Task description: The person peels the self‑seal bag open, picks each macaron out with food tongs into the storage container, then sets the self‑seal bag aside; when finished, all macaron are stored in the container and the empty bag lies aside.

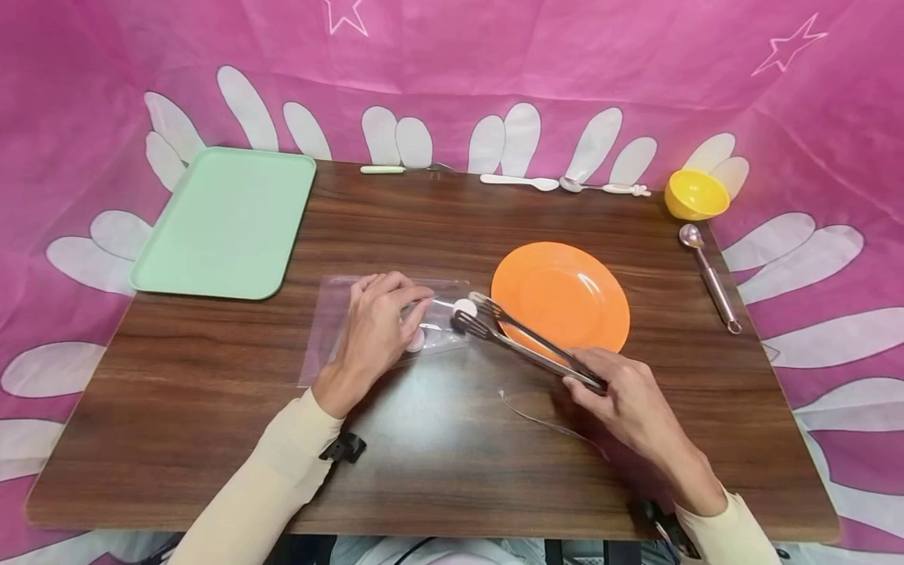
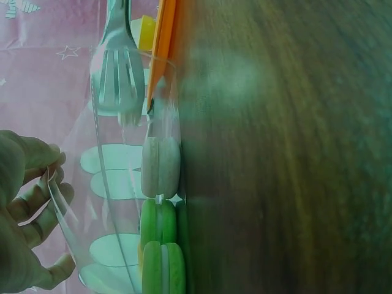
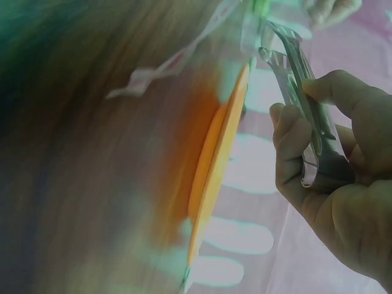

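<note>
My left hand (image 1: 377,326) pinches the upper edge of a clear plastic package (image 1: 321,329) at the middle of the table. In the left wrist view the package (image 2: 79,190) holds macarons in a row: a pale macaron (image 2: 160,166) nearest the tongs, then green macarons (image 2: 164,269). My right hand (image 1: 625,392) grips metal tongs (image 1: 544,357) with slotted ends. Their tips are apart at the package's right end, next to a white macaron (image 1: 464,308); whether they touch it I cannot tell. The tongs' shafts pass over the near left rim of an orange plate (image 1: 565,290).
A thin clear strip (image 1: 544,424) lies in front of the plate. At the back left sits a green tray (image 1: 226,224). Along the back edge are a fork (image 1: 384,169), a white spoon (image 1: 519,181) and another spoon (image 1: 603,188). Right: yellow bowl (image 1: 695,196), metal scoop (image 1: 713,282).
</note>
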Demonstrator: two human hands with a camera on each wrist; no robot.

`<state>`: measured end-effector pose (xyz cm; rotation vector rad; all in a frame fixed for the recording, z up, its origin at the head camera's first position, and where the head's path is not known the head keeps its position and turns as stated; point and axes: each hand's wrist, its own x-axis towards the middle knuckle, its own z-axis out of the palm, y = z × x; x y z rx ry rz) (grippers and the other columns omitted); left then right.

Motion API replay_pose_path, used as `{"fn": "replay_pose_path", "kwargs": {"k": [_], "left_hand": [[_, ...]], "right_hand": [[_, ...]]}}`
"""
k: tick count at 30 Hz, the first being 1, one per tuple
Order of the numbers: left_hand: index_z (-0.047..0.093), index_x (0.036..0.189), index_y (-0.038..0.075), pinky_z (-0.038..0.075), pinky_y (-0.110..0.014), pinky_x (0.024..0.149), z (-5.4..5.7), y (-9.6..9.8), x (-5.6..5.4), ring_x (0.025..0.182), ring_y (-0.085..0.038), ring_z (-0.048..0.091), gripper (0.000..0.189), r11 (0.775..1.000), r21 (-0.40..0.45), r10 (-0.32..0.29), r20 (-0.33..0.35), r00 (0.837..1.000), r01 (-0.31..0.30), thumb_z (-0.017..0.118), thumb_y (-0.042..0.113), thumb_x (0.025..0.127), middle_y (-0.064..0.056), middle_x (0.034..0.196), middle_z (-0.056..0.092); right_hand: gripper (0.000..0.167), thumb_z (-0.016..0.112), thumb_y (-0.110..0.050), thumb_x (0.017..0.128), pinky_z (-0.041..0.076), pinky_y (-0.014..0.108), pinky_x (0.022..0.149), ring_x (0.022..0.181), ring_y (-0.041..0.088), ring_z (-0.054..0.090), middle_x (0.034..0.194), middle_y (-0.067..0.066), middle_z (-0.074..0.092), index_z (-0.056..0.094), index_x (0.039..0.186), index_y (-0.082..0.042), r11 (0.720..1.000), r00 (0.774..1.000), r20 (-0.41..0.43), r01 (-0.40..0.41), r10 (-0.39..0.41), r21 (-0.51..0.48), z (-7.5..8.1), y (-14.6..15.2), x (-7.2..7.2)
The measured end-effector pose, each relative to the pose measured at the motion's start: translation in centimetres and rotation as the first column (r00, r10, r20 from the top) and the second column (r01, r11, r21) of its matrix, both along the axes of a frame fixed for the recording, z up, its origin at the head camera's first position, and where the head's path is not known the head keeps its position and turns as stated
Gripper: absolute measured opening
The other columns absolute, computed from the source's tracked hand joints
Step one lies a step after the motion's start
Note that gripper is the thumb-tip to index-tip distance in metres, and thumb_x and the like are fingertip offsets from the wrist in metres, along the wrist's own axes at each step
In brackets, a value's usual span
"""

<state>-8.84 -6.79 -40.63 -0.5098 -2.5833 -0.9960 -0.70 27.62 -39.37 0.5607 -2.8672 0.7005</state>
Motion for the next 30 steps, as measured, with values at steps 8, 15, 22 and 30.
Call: {"fn": "replay_pose_path", "kwargs": {"k": [8,15,22,30], "left_hand": [[0.086,0.103,0.01,0.046,-0.058,0.107,-0.5,0.0,-0.1,0.089,-0.028,0.072,0.011,1.0,0.009,0.008,-0.031,0.999,-0.008,0.083,0.014,0.093,-0.007,0.094,0.077],[0.086,0.102,0.01,0.046,-0.057,0.106,-0.7,0.3,0.0,0.089,-0.027,0.072,0.01,1.0,0.005,0.008,-0.05,0.999,-0.008,0.082,0.014,0.093,-0.006,0.092,0.077],[0.086,0.101,0.012,0.046,-0.057,0.107,-0.6,0.5,-0.1,0.089,-0.026,0.072,0.01,1.0,-0.001,0.011,-0.035,0.999,-0.011,0.083,0.015,0.092,-0.005,0.093,0.077],[0.086,0.103,0.011,0.046,-0.057,0.108,-0.4,0.5,-0.1,0.091,-0.026,0.072,0.011,1.0,-0.003,0.015,-0.033,0.999,-0.015,0.083,0.017,0.094,-0.005,0.094,0.078]], "right_hand": [[0.033,0.086,-0.006,0.084,0.041,0.011,0.068,0.074,0.013,0.06,0.095,0.007,0.079,0.08,0.116,-0.006,0.985,0.984,-0.041,0.174,-0.175,-0.015,-0.6,3.4,0.1],[0.037,0.084,-0.008,0.086,0.049,0.029,0.07,0.084,0.043,0.075,0.106,0.025,0.079,0.077,0.12,0.005,0.961,0.96,-0.058,0.275,-0.275,-0.006,-1.5,5.1,-1.2],[0.04,0.083,-0.01,0.086,0.051,0.057,0.072,0.087,0.049,0.074,0.108,0.029,0.078,0.075,0.122,0.008,0.951,0.95,-0.037,0.309,-0.309,0.015,-1.8,5.5,-1.1],[0.039,0.086,-0.007,0.083,0.041,0.014,0.067,0.076,0.027,0.069,0.101,0.018,0.08,0.078,0.12,0.001,0.96,0.959,-0.058,0.275,-0.278,-0.052,-0.4,4.4,-0.2]]}}
